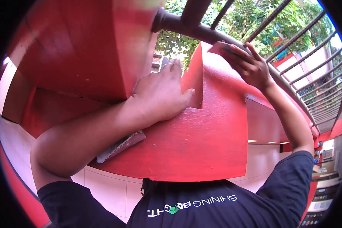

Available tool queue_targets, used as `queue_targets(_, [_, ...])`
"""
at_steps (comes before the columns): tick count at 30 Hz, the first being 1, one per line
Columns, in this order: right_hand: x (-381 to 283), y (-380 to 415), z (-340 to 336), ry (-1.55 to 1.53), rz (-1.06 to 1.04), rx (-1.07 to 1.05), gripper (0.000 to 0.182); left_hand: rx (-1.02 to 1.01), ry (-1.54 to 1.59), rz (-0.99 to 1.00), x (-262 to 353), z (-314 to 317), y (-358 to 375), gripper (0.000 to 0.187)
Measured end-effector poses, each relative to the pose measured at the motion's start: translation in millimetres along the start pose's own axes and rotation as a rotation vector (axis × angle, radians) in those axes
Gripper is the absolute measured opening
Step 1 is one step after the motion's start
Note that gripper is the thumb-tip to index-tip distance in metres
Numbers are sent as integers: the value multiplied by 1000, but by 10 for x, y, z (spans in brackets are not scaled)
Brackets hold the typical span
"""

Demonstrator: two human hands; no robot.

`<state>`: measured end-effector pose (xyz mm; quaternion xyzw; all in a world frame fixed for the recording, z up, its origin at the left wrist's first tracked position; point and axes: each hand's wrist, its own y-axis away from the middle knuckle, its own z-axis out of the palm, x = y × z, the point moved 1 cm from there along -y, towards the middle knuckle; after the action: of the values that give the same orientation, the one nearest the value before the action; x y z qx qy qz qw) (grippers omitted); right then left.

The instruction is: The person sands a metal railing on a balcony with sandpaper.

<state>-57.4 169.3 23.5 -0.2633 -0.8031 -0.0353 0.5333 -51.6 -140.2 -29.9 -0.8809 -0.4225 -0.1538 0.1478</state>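
Note:
My left hand (164, 92) lies over the red painted ledge (201, 146) at the square notch, its fingers stretched across the opening and the thumb apart at the notch's edge. Nothing shows in its grip. Higher up on the right, my right hand (251, 64) grips a thin, flat reddish-brown piece (218, 48) close under the dark metal rail; I cannot tell what the piece is made of. Below my left forearm, a folded grey-and-reddish piece (121, 146) with a rough, frayed edge rests on the ledge.
A red pillar (79, 49) rises at the left, right behind my left forearm. Dark metal rail (212, 36) and bars (309, 70) run along the upper right, with green plants (281, 22) beyond. Pale floor tiles (106, 190) show below the ledge.

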Motion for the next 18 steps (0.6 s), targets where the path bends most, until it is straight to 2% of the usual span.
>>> queue_targets(2, [-125,-335,47,-114,66,52,45,30,-29,-16,-11,-28,20,84])
queue_targets(4, [-180,-759,-73,-45,90,41,47,60,-43,9,3,-1,19,83])
queue_targets(6, [-108,-682,-108,-85,90,8,47,94,-54,23,26,-12,22,82])
queue_targets(8, [-48,-347,-103,-216,146,17,42,60,-44,-4,21,-31,30,81])
queue_targets(11, [140,625,-95,-76,204,-41,34,42,-38,-26,41,-24,23,81])
queue_targets(13, [157,816,-80,-69,189,-49,35,21,-36,-40,87,-26,3,81])
queue_targets(18, [-85,-130,-54,-137,247,10,43,-11,-49,-55,100,-14,4,81])
